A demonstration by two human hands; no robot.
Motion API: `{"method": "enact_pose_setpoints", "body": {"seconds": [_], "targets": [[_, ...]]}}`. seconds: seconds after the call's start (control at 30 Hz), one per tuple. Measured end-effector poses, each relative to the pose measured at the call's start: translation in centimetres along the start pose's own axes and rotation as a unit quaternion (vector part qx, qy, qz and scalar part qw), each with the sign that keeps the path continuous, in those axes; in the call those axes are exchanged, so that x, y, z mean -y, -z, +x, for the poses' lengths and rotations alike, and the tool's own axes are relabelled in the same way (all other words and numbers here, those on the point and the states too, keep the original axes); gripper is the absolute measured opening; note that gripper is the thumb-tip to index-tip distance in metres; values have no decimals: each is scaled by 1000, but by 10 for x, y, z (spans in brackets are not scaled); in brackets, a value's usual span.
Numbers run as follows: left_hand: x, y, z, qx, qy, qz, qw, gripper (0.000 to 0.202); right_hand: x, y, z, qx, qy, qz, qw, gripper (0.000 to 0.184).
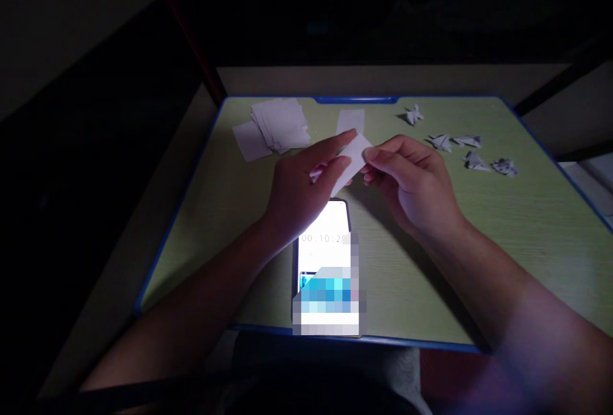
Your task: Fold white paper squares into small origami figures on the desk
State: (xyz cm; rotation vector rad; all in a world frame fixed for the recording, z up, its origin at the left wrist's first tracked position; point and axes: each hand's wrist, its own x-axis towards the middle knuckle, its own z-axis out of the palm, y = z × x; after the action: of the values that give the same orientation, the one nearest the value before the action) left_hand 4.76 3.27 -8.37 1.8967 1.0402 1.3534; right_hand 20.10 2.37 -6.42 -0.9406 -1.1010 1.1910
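**Small White Sheet Pinched Between Both Hands Over a Lit Phone**

We held a small white rectangular paper sheet (353, 154) in the air between our two hands, just above the middle of the pale green tabletop with a blue rim (527, 230). Our left hand (301, 195) gripped the sheet's left part, thumb against fingers closed on the paper. Our right hand (412, 180) pinched its right edge between thumb and forefinger, the other fingers curled in loosely. The sheet sat tilted, its near corner dipping toward us.

Directly below our hands lay a black smartphone with a bright glowing screen (325, 262), flat on the table near the front edge; our left wrist covered part of its top.

At the far left of the table rested a loose pile of white paper squares (280, 124), and just beside it, beyond our fingertips, a single flat white sheet (350, 119). To the far right, well apart from our hands, several small folded white paper figures (441, 142) lay scattered in a loose group.
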Motion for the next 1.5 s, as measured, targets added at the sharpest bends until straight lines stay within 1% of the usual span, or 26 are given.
{"method": "enact_pose_setpoints", "body": {"seconds": [0.13, 0.23, 0.43, 0.57, 0.8, 1.0, 1.1, 1.2, 1.37, 1.5], "targets": [[-1, 0, 0, -1, 17, -12, 1000, 34, -3, 2, 0, 17, 24, -33, 999, 16], [0, 0, 0, -5, 19, -11, 1000, 34, -5, 2, 0, 33, 19, -54, 998, 18], [-2, 1, 0, 1, 35, -32, 999, 35, -4, 1, -2, 40, 18, -98, 994, 25], [-4, 2, 0, -5, 41, -22, 999, 33, -3, 2, -2, 51, 12, -116, 992, 29], [-4, 2, 0, -3, 34, -24, 999, 36, -3, 3, -1, 50, 6, -104, 993, 29], [-3, 2, -2, 10, 31, -23, 999, 40, -2, 4, 1, 27, 17, -88, 996, 26], [-2, 2, -3, 17, 25, -2, 1000, 40, -2, 3, 1, 12, 19, -84, 996, 25], [0, 1, -3, 20, 18, -2, 1000, 38, -2, 3, 1, 1, 16, -71, 997, 24], [0, 1, -3, 3, 19, -10, 1000, 36, -4, 3, 2, 13, 0, -62, 998, 24], [-1, 1, -3, 7, 23, -12, 1000, 36, -2, 2, 1, 22, -5, -54, 998, 26]]}}
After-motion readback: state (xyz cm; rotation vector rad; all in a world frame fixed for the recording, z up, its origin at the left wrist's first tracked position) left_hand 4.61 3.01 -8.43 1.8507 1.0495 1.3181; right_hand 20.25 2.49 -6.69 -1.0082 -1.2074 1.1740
